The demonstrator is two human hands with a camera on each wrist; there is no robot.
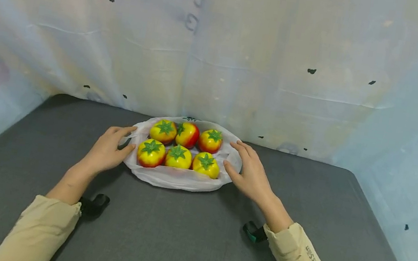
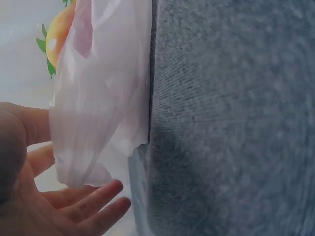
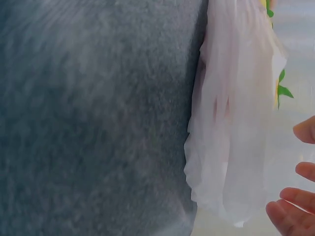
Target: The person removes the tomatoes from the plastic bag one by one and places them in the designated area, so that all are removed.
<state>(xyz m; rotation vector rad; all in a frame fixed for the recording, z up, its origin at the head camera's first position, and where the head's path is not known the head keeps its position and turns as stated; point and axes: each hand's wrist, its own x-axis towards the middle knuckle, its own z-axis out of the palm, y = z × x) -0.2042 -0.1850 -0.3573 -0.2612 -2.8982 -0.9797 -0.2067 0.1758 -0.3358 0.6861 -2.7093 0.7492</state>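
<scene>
Several red-and-yellow tomato-like fruits with green leafy tops, one of them a fruit (image 1: 151,153) at the front left, sit in two rows in a white plastic bag (image 1: 175,179). At the bag's left edge is my left hand (image 1: 109,149), thumb and fingers spread around it; in the left wrist view the fingers of that hand (image 2: 64,196) lie against the bag (image 2: 98,98), relaxed. My right hand (image 1: 251,173) is at the bag's right edge, fingers apart. The right wrist view has its fingers (image 3: 298,206) beside the bag (image 3: 241,123), with a gap showing there.
The bag stands near the back of a dark grey table (image 1: 176,243). Behind it hangs a pale translucent sheet (image 1: 223,60) with small dark marks, continuing along both sides. Dark straps (image 1: 95,204) are at both wrists.
</scene>
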